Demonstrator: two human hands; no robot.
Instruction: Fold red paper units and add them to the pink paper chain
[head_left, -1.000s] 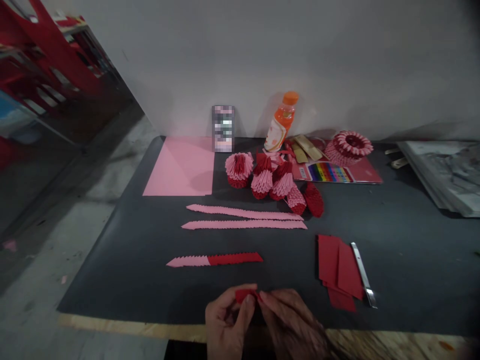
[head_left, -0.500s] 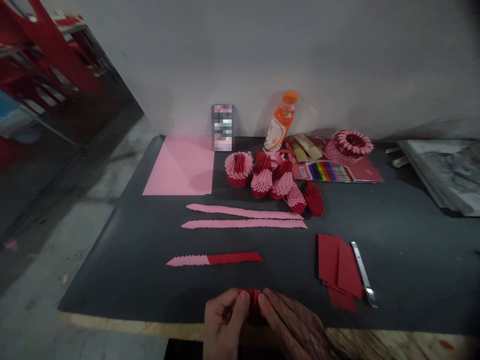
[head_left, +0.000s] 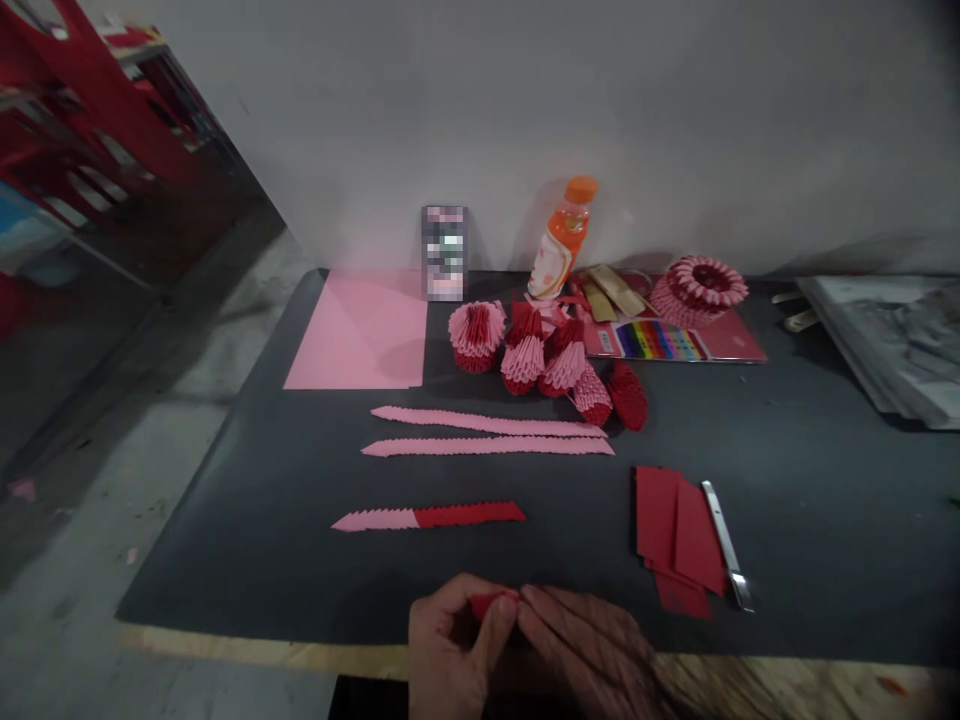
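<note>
on the near side of the pink-and-red strip (head_left: 428,517), close to its red end, the left hand (head_left: 457,640) pinches a small piece of red paper (head_left: 486,604) between thumb and forefinger, while the right hand (head_left: 581,635) has its fingertips against the paper's right end, though whether they grip it i cannot tell. to the right of the strip lie overlapping red sheets (head_left: 658,520) with a slim metal tool (head_left: 724,540) along their edge. beyond the strip are two pink strips (head_left: 487,446), then folded paper ornaments (head_left: 523,362), a pink sheet (head_left: 360,330) and a bottle (head_left: 561,245).
</note>
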